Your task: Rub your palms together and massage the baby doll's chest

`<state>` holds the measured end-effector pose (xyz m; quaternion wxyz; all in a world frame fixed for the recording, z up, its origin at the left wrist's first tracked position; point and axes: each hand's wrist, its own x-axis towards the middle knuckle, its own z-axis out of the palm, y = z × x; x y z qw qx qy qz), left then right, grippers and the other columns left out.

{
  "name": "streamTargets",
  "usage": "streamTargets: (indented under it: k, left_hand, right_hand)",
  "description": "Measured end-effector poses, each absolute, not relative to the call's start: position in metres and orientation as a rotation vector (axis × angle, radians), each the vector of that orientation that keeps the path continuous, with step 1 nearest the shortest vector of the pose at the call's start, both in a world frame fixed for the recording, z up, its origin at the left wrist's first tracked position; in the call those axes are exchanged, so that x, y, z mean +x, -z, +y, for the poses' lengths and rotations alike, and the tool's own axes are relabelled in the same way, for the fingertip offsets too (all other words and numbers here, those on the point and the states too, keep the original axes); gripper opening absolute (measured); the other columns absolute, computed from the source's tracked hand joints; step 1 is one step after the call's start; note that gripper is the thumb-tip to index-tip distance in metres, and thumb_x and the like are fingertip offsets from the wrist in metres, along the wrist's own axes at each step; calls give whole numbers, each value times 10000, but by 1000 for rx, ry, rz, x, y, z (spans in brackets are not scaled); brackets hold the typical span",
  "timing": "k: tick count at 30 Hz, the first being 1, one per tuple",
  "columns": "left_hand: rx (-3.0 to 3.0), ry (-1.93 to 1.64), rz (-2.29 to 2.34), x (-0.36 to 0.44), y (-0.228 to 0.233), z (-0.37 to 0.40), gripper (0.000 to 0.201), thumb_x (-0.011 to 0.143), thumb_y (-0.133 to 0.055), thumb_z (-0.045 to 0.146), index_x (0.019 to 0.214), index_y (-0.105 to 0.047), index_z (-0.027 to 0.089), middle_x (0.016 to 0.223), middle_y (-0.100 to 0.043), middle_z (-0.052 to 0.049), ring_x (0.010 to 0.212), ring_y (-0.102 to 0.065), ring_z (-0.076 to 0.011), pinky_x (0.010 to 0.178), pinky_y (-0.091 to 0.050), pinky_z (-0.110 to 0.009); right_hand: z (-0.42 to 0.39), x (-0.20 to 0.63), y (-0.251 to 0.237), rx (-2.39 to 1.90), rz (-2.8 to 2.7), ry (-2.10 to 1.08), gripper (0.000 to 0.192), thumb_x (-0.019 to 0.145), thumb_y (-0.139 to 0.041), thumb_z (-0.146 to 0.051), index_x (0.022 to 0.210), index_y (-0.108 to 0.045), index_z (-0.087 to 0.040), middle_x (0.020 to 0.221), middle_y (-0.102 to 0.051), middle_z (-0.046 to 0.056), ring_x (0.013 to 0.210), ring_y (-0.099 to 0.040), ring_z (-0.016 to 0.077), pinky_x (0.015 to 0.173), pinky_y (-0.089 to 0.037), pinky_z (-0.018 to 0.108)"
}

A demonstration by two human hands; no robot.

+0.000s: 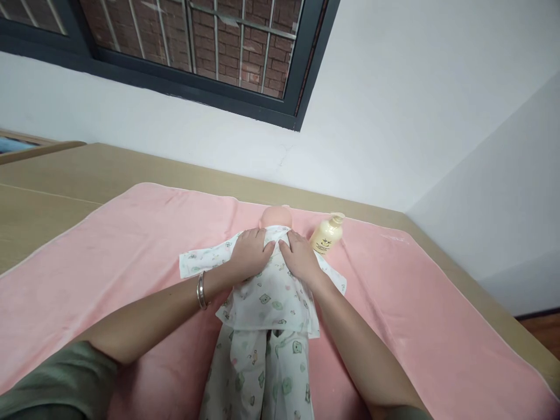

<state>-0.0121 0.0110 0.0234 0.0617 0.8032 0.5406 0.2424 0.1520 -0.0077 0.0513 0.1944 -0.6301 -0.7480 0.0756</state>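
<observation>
A baby doll (275, 217) lies on its back on a pink towel (131, 245), and the towel covers most of a light wooden tabletop (52, 175). The head of the doll points away from the person, toward the white wall. The doll wears a white printed top (266, 297) with small green and pink figures, and trousers (258, 373) of the same cloth lie below it, toward the person.

The left hand (251, 254) rests flat on the chest of the doll, on the left half of the top, just below the chin. Its fingers are stretched and a little spread, palm down, and I cannot tell whether they pinch the cloth or only press it. A silver bracelet (202, 290) sits on the left wrist. The right hand (301, 256) lies in the same way on the right half of the top, open and flat, fingers toward the neck. The two hands are just beside each other, with fingertips almost meeting in the middle of the chest.

A cream pump bottle (326, 234) stands on the towel just to the right of the doll's head, near the right hand but not touching it. Behind, a dark-framed window (301, 87) shows a brick wall
</observation>
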Motion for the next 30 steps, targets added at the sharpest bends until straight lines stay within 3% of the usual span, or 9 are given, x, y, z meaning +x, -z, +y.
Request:
streamTargets:
  k: [6,10,13,17,24,28,30]
  left_hand:
    - [2602,-837,1623,-9,-19,-5,412,999,-359,291,1289,-566,84,1217,-642,-199,1162,-571,-345,1004,-455,-491]
    - [2565,-811,1593,-10,-21,-4,407,993,-363,295,1280,-584,109,1226,-645,-189,1151,-581,-335,1001,-464,-480]
    - [2454,-703,1567,-14,-25,8,407,992,-368,332,1258,-603,133,1155,-679,-163,1110,-617,-315,983,-479,-458]
    - [2361,-648,1582,-18,-29,19,511,1012,-320,365,1402,-514,97,1250,-665,-184,1208,-601,-318,1035,-454,-461]
    - [2499,-704,1631,-11,-26,-2,473,999,-347,329,1328,-549,56,1251,-648,-227,1221,-582,-355,1032,-454,-499]
    - [2633,-849,1619,-6,-18,-18,508,991,-355,306,1394,-476,21,1406,-546,-271,1361,-468,-383,1124,-373,-549]
    - [2606,-839,1609,-7,-18,-14,478,988,-365,309,1352,-509,36,1368,-574,-260,1321,-504,-370,1111,-392,-534]
  right_hand:
    - [-7,155,-51,-1729,-2113,-254,320,1031,-415,-332,1184,-620,-141,1247,-676,150,1155,-605,248,1007,-417,350]
    - [-10,152,-54,-1782,-2140,-204,394,1042,-360,-324,1243,-616,-101,1315,-653,180,1226,-583,276,1066,-398,390]
    - [-21,142,-55,-1855,-2170,-133,484,1050,-305,-309,1360,-557,-37,1428,-580,228,1351,-506,325,1142,-343,456]
    - [-39,130,-59,-1874,-2238,-103,557,1048,-288,-300,1483,-431,17,1529,-476,251,1460,-400,340,1211,-263,482]
    - [-23,148,-62,-1778,-2206,-263,452,1061,-320,-346,1329,-590,-102,1477,-556,187,1414,-471,265,1184,-320,393]
    - [-4,162,-57,-1887,-2117,-376,519,1075,-280,-410,1365,-556,-80,1523,-501,207,1470,-406,264,1203,-286,413]
    - [-8,157,-56,-1959,-2100,-334,565,1075,-268,-414,1428,-503,-40,1557,-447,235,1505,-351,284,1223,-247,434]
